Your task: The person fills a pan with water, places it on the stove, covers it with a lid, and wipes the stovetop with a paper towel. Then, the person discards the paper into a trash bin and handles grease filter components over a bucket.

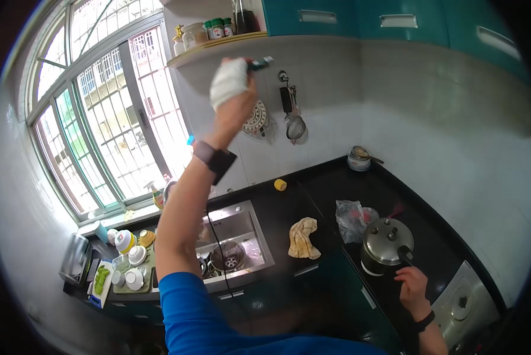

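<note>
My left hand (pixel 239 103) is raised high toward the wall shelf, closed around a white bundle (pixel 229 83) blurred by motion. A small dark object with a pale end (pixel 261 64) sticks out beside its fingers; I cannot tell its kind. Down at the right, my right hand (pixel 415 290) is just below the black handle (pixel 405 255) of a lidded metal pressure cooker (pixel 387 241), with its fingers loosely bent and apart and nothing seen in them. A clear plastic bag (pixel 351 219) lies beside the cooker on the dark counter.
Spice jars (pixel 217 28) line the shelf (pixel 218 46) under teal cabinets (pixel 313 19). A strainer (pixel 295 127) hangs on the wall. A sink (pixel 259 236), a yellow cloth (pixel 304 238), stacked bowls (pixel 358 158), a gas stove (pixel 462 303) and a tray of green pods (pixel 101 278) surround the work area.
</note>
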The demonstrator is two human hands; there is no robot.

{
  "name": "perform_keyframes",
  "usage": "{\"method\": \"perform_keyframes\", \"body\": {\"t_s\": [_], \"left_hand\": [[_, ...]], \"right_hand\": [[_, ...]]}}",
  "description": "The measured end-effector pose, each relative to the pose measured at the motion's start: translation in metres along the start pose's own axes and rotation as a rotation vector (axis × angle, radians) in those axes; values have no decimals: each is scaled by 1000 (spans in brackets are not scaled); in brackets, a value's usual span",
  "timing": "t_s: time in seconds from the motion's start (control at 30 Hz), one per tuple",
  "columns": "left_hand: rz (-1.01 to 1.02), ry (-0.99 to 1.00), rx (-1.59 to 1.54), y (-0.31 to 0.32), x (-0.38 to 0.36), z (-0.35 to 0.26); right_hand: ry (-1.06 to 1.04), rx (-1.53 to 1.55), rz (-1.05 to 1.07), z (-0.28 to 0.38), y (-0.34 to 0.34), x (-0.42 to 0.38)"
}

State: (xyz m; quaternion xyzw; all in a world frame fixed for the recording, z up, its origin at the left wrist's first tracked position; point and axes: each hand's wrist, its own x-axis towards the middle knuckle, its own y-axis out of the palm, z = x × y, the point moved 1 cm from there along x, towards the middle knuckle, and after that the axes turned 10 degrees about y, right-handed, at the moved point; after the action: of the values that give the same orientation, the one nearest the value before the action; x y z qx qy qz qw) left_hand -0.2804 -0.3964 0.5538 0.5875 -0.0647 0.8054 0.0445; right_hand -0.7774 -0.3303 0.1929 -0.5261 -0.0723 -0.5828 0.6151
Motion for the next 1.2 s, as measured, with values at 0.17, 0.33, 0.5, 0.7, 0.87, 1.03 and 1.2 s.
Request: {"method": "perform_keyframes", "body": {"t_s": [0.17,0.33,0.5,0.7,0.87,1.03,1.2], "left_hand": [[-101,124,256,10,56,113],[-38,245,294,35,86,198],[200,323,141,94,75,297],[353,163,88,104,69,254],[275,48,15,59,69,200],[79,-81,-268,8,53,109],[34,-111,-715,7,-10,8]], "right_hand": [[-12,-98,-91,25,10,21],[166,-118,-231,37,41,10],[212,-251,-248,68,62,-10],[321,-351,-292,104,65,-43],[398,-434,-298,125,56,-72],[486,-451,-393,143,35,-104],[653,-487,-322,170,-1,-163]]}}
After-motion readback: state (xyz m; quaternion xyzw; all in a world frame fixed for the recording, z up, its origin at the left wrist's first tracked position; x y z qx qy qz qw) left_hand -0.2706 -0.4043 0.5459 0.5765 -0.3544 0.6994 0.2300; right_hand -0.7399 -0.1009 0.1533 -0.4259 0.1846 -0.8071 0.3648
